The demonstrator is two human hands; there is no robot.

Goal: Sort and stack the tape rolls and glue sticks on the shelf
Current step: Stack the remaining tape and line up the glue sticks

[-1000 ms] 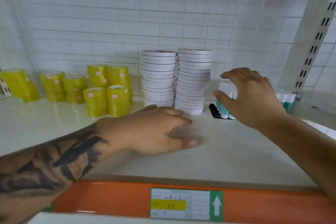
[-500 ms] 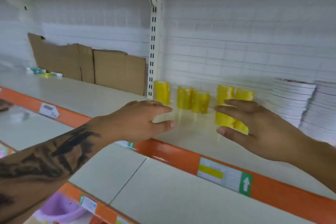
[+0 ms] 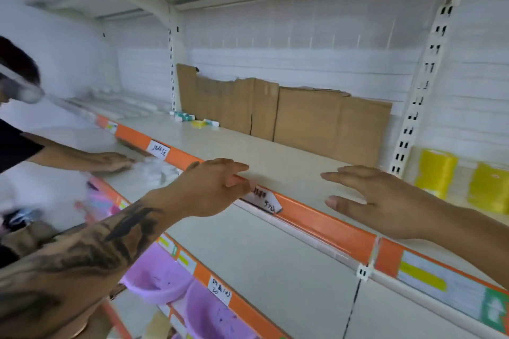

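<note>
Left hand (image 3: 209, 187) hovering at shelf (image 3: 289, 162) edge, fingers loosely extended, holding nothing. Right hand (image 3: 385, 201) spread, empty. Yellow tape rolls (image 3: 435, 173) standing far right.

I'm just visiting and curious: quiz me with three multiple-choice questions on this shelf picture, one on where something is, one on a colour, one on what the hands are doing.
1. Where does the cardboard stand?
A. against the back wall of the shelf
B. on the floor
C. inside a purple tub

2. What colour are the tape rolls at far right?
A. blue
B. yellow
C. black

3. What is the state of the left hand and right hand?
A. both grip tape rolls
B. one holds a glue stick
C. both empty, fingers spread over the shelf

Answers: 1 A, the brown sheets lean upright at the rear of the shelf. 2 B, the rolls right of the upright post are bright yellow. 3 C, nothing lies in either hand and the fingers are extended.
</note>
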